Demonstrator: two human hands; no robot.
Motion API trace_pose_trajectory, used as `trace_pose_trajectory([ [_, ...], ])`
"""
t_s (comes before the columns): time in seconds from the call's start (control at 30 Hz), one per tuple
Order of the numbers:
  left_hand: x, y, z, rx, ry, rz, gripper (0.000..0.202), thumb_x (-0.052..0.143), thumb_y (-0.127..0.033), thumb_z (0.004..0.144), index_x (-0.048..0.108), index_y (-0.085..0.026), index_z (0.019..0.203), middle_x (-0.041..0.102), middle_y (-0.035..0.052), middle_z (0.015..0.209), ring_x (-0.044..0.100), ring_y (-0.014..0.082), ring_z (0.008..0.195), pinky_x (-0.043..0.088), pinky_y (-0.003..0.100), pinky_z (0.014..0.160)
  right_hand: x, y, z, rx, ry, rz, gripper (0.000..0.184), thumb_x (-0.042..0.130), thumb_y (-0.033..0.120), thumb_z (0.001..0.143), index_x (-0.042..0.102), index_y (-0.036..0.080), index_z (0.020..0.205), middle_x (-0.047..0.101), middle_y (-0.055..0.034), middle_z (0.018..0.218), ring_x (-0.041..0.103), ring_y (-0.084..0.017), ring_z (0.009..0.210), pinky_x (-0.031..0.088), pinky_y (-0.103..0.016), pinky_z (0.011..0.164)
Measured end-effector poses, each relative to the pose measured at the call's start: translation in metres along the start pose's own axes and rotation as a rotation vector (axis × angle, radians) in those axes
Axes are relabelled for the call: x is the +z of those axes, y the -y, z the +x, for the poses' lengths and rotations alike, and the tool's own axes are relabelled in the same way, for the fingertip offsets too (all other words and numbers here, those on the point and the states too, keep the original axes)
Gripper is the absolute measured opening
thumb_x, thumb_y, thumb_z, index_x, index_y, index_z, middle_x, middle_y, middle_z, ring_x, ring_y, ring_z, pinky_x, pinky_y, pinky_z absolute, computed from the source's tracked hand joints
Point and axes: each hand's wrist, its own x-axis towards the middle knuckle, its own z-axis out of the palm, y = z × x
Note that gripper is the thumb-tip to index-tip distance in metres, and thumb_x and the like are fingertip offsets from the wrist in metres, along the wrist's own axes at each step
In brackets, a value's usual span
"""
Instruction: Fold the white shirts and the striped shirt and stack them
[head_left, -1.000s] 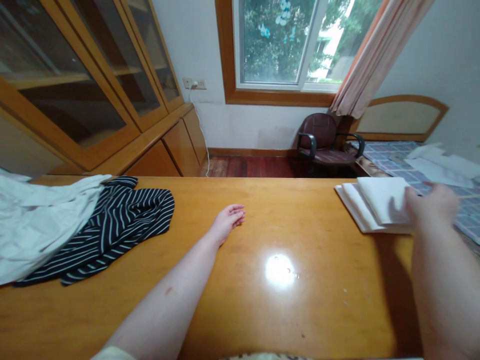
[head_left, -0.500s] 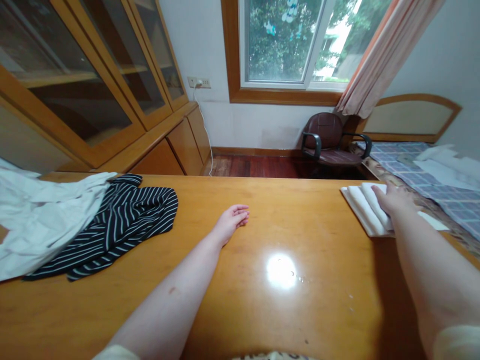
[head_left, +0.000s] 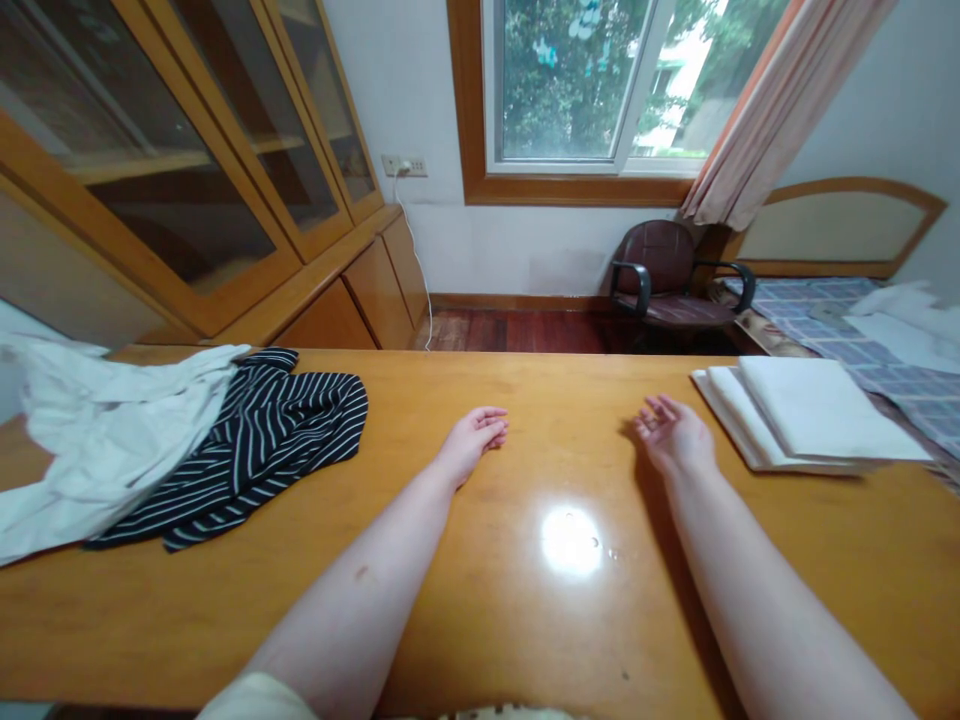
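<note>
My left hand [head_left: 470,440] rests on the wooden table [head_left: 525,600] near its middle, fingers loosely apart and empty. My right hand [head_left: 673,436] hovers just above the table, fingers spread, holding nothing. To its right lies a stack of folded white cloths [head_left: 806,415], apart from the hand. At the left lie a black garment with white stripes [head_left: 247,450] and, partly over it, a crumpled white garment [head_left: 105,440].
Wooden cabinets with glass doors [head_left: 187,170] line the left wall. Behind the table stand a dark red armchair [head_left: 664,275] under a window and a bed with a checked cover [head_left: 847,310] carrying more white cloth at the right.
My right hand has left the folded white stack and moved left toward the table's middle. The left hand has stayed where it was. The view has shifted slightly to the left.
</note>
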Motion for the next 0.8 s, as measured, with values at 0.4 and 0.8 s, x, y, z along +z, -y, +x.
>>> trace_pose_trajectory([
  [0.4, 0.005, 0.001, -0.010, 0.141, -0.065, 0.285, 0.028, 0.064, -0.033, 0.069, 0.063, -0.016, 0.091, 0.065, 0.0039, 0.080, 0.051, 0.0076, 0.055, 0.032, 0.018, 0.045, 0.030, -0.054, -0.031, -0.260, 0.267, -0.479, 0.026, 0.061, 0.045, 0.070, 0.055, 0.020, 0.074, 0.056, 0.0021, 0.057, 0.047, -0.012, 0.049, 0.035, -0.024, 0.046],
  [0.8, -0.193, -0.154, -0.059, 0.271, -1.091, 1.158, 0.023, 0.060, -0.023, 0.068, 0.066, -0.019, 0.090, 0.059, 0.0004, 0.074, 0.055, 0.0223, 0.081, 0.043, 0.041, 0.083, 0.027, -0.067, -0.027, -0.319, 0.402, -0.677, 0.023, 0.055, 0.045, 0.077, 0.055, 0.021, 0.075, 0.055, 0.0020, 0.058, 0.052, -0.015, 0.051, 0.039, -0.026, 0.050],
])
